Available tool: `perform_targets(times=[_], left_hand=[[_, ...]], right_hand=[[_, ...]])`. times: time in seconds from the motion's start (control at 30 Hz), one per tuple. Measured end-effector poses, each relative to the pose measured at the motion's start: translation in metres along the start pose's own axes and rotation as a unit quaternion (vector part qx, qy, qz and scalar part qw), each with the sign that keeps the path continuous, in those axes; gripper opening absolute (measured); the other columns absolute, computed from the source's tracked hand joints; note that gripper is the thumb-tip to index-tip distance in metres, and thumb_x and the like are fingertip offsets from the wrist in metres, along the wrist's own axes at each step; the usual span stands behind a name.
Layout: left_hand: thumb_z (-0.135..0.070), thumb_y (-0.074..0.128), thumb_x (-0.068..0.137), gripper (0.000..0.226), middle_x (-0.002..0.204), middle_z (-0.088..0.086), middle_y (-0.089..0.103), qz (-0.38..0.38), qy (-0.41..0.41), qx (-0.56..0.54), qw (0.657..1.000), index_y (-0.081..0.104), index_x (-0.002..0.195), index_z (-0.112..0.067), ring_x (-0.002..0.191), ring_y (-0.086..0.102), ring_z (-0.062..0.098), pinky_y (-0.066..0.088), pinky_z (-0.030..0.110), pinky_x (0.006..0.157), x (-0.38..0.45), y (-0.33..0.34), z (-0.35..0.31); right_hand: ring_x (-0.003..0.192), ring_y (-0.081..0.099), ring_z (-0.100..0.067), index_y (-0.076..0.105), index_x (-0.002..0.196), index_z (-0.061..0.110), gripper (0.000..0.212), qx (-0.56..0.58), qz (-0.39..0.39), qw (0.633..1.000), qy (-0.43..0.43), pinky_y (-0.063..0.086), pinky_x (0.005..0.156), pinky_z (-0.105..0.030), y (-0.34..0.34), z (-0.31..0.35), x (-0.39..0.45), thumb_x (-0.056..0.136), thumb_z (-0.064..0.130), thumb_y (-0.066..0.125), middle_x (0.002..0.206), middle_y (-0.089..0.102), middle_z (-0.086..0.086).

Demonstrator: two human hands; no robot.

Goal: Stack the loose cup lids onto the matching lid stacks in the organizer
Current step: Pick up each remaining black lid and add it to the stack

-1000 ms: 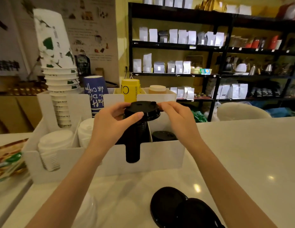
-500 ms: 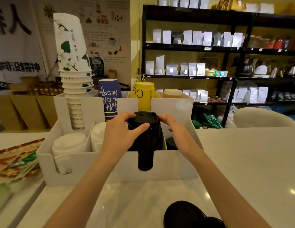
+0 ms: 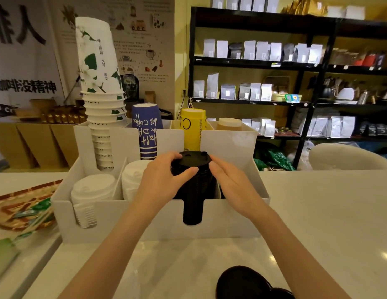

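Both hands meet at the black lid stack (image 3: 193, 180) in the white organizer (image 3: 235, 214): left hand (image 3: 164, 182) grips its top lid, right hand (image 3: 229, 182) rests flat-fingered against its 3 o'clock side. Loose black lids (image 3: 242, 281) lie on the counter (image 3: 328, 212) at 6 o'clock.

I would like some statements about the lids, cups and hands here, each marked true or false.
1. Both hands, the left hand and the right hand, are at the black lid stack. True.
2. The black lid stack stands outside the white organizer. False: it stands in a front compartment.
3. Loose black lids lie on the counter near the person. True.
4. The white lid stacks are right of the black one. False: they are on its left.
5. The yellow cups stand behind the black stack. True.
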State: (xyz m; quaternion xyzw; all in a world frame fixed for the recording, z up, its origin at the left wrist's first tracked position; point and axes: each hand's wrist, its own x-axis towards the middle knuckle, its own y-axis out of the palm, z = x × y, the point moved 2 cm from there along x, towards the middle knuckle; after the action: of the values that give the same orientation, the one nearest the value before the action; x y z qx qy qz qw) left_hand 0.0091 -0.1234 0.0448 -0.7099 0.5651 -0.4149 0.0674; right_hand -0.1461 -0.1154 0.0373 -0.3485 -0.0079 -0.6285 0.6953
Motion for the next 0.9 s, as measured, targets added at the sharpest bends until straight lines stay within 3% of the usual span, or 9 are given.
perform_targets(times=[0.07, 0.13, 0.2, 0.3, 0.4, 0.63, 0.73, 0.9], left_hand=[[-0.041, 0.059, 0.078, 0.047, 0.120, 0.005, 0.057, -0.011, 0.008, 0.025, 1.000, 0.052, 0.117, -0.017, 0.106, 0.050, 0.015, 0.036, 0.022, 0.083, -0.002, 0.005, -0.001], [-0.041, 0.057, 0.080, 0.045, 0.121, 0.005, 0.054, -0.018, 0.016, 0.039, 0.999, 0.051, 0.117, -0.017, 0.105, 0.047, 0.014, 0.036, 0.022, 0.084, -0.004, 0.009, -0.002], [-0.041, 0.054, 0.081, 0.043, 0.127, 0.007, 0.049, -0.023, 0.022, 0.054, 0.998, 0.051, 0.117, -0.018, 0.114, 0.044, 0.018, 0.036, 0.028, 0.091, -0.005, 0.009, -0.002], [-0.042, 0.049, 0.084, 0.045, 0.138, 0.008, 0.040, -0.014, 0.025, 0.091, 0.995, 0.049, 0.122, -0.019, 0.127, 0.036, 0.023, 0.034, 0.035, 0.102, -0.006, 0.008, -0.003], [-0.044, 0.043, 0.086, 0.049, 0.139, 0.008, 0.041, 0.003, 0.040, 0.112, 0.993, 0.044, 0.128, -0.019, 0.126, 0.037, 0.024, 0.035, 0.038, 0.103, -0.008, 0.008, -0.007], [-0.047, 0.040, 0.086, 0.053, 0.141, 0.009, 0.041, 0.016, 0.076, 0.157, 0.985, 0.042, 0.129, -0.017, 0.130, 0.033, 0.027, 0.029, 0.045, 0.108, -0.018, 0.015, -0.021], [-0.043, 0.043, 0.086, 0.051, 0.147, 0.008, 0.035, 0.036, 0.125, 0.137, 0.982, 0.042, 0.130, -0.016, 0.138, 0.021, 0.023, 0.017, 0.042, 0.113, -0.030, 0.023, -0.037], [-0.044, 0.043, 0.086, 0.050, 0.149, 0.002, 0.030, 0.112, 0.192, 0.078, 0.972, 0.042, 0.130, -0.019, 0.140, 0.017, 0.017, 0.014, 0.036, 0.114, -0.062, 0.042, -0.061]], right_hand=[[0.100, 0.053, 0.001, 0.045, 0.123, 0.036, 0.030, -0.023, 0.028, 0.999, -0.011, 0.044, 0.090, -0.025, 0.002, 0.000, 0.000, 0.094, 0.028, 0.040, 0.115, 0.060, 0.006], [0.111, 0.048, 0.003, 0.038, 0.128, 0.039, 0.038, -0.037, 0.042, 0.998, -0.004, 0.039, 0.100, -0.027, 0.003, -0.001, 0.000, 0.092, 0.027, 0.044, 0.123, 0.054, 0.014], [0.123, 0.042, -0.004, 0.034, 0.134, 0.033, 0.045, -0.053, 0.036, 0.998, 0.012, 0.031, 0.107, -0.028, -0.001, -0.002, -0.002, 0.091, 0.028, 0.046, 0.135, 0.047, 0.011], [0.133, 0.032, -0.009, 0.024, 0.141, 0.026, 0.055, -0.070, 0.009, 0.997, 0.040, 0.027, 0.104, -0.025, -0.010, 0.002, -0.013, 0.091, 0.031, 0.046, 0.147, 0.035, 0.006], [0.127, 0.039, -0.011, 0.027, 0.139, 0.027, 0.053, -0.084, -0.010, 0.995, 0.044, 0.034, 0.102, -0.029, -0.022, 0.008, -0.030, 0.090, 0.032, 0.047, 0.143, 0.041, 0.004], [0.108, 0.051, -0.005, 0.034, 0.134, 0.029, 0.048, -0.137, -0.027, 0.988, 0.072, 0.040, 0.090, -0.018, -0.054, 0.013, -0.097, 0.089, 0.034, 0.049, 0.124, 0.053, 0.009], [0.107, 0.052, -0.005, 0.037, 0.131, 0.029, 0.045, -0.152, -0.040, 0.982, 0.102, 0.041, 0.088, -0.016, -0.060, 0.009, -0.128, 0.088, 0.035, 0.049, 0.120, 0.054, 0.010], [0.107, 0.051, 0.000, 0.039, 0.128, 0.035, 0.043, -0.155, -0.053, 0.976, 0.142, 0.042, 0.086, -0.017, -0.058, -0.001, -0.172, 0.086, 0.038, 0.051, 0.118, 0.055, 0.014]])
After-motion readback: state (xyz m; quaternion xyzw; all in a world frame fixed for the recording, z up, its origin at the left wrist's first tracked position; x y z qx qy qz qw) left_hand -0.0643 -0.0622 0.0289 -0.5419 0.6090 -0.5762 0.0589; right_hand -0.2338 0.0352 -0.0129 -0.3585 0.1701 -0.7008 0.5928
